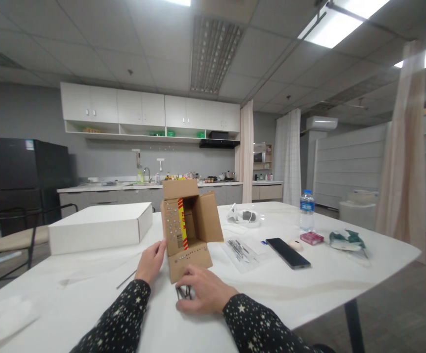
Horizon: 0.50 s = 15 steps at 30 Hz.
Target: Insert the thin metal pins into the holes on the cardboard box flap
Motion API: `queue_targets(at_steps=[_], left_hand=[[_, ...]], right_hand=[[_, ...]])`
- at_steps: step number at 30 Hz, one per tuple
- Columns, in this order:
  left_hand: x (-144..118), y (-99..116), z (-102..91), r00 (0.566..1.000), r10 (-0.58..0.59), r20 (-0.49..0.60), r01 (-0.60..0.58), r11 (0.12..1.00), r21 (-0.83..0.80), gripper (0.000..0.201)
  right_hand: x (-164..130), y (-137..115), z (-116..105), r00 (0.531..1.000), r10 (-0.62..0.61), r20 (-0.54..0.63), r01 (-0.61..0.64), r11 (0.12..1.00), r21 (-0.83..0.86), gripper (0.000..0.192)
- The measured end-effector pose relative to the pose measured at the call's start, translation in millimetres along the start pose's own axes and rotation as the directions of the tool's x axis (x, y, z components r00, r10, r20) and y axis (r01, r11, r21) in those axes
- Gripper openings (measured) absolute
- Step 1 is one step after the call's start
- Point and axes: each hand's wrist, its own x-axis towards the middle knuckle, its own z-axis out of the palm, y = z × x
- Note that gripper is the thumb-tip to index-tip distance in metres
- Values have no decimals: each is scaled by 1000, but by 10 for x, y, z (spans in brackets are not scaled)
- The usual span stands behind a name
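An opened brown cardboard box [173, 215] lies tipped on the white table [271, 299], its flaps spread and its opening facing me. A yellow and red strip runs inside it, and small dots mark its side and front flap. My left hand [151, 261] is closed against the box's left edge, fingertips touching it. Just in front of the lower flap, my right hand [204, 290] curls its thumb and fingers around small dark, thin pieces [185, 292]. What exactly these pieces are is partly hidden by the fingers.
A white box [95, 230] stands at left. On the right are a clear bag of slim metal tools [241, 252], a phone [288, 253], a small pink box [312, 238], a water bottle [307, 211] and a crumpled green-white item [347, 240]. White cabled gear [244, 215] lies behind.
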Motion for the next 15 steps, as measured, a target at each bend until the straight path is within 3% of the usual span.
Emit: queue_targets(at_steps=[10, 15], left_hand=[[-4, -44, -4, 1000, 13, 14, -13, 1000, -4, 52], [-10, -61, -34, 999, 12, 37, -11, 1000, -15, 50]], right_hand=[[60, -54, 18, 1000, -23, 17, 23, 999, -37, 47], [91, -69, 75, 999, -25, 31, 26, 999, -43, 38]])
